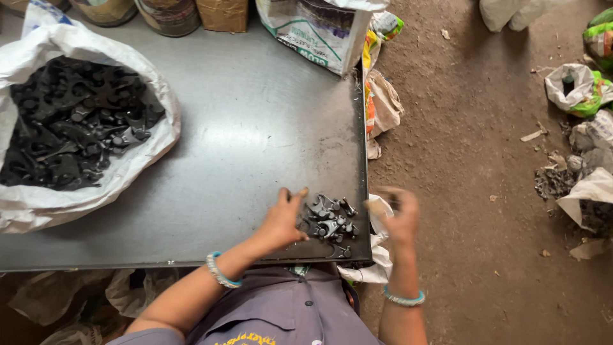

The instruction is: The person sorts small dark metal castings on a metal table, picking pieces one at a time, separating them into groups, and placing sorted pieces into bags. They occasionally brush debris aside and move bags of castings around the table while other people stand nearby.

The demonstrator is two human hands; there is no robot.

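Two hands, dull black metal parts

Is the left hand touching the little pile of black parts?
Touching. The head view shows the left hand lying with its fingers against the pile of black parts.

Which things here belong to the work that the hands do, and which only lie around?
In the work:
left hand beside the small pile of black parts
right hand, blurred, past the table edge
metal table
open white sack of black parts

Lying about:
printed bag
sacks on the dirt floor
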